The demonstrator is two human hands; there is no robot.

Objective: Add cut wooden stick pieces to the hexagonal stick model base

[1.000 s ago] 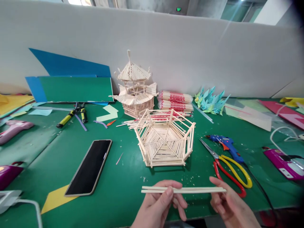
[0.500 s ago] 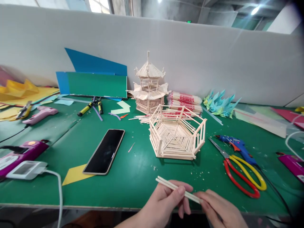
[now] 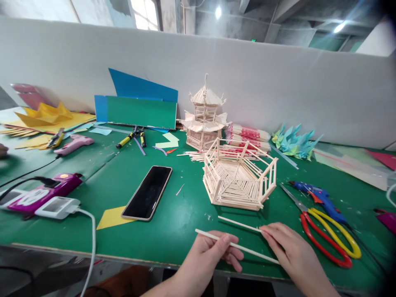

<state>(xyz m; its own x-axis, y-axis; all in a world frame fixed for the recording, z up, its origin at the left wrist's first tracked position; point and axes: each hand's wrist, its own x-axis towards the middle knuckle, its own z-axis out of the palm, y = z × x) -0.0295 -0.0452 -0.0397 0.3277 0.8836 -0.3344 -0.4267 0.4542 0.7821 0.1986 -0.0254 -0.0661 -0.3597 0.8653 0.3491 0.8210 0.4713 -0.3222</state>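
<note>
My left hand (image 3: 212,253) pinches a thin pale wooden stick (image 3: 253,252) between thumb and fingers; its far end passes close to my right hand, and I cannot tell if they touch. Between the fingertips of my right hand (image 3: 289,249) is a second wooden stick (image 3: 238,223), pointing left above the first. Just beyond both hands stands a six-sided open frame of sticks (image 3: 238,181) with a patterned stick floor. Behind it rises a tiered stick pagoda (image 3: 204,119), with loose sticks (image 3: 194,156) at its foot.
Red-and-yellow scissors (image 3: 328,235) and a blue glue gun (image 3: 321,198) lie at right. A phone (image 3: 147,193) rests on yellow paper at left, near a purple power strip (image 3: 49,192) and a pink glue gun (image 3: 74,144). Wrapped stick bundles (image 3: 247,134) sit behind; part of another person's hand (image 3: 3,150) shows far left.
The two sticks, held together before, are now apart: my right hand has drawn one away and up, while my left hand keeps the other. The view has shifted slightly left.
</note>
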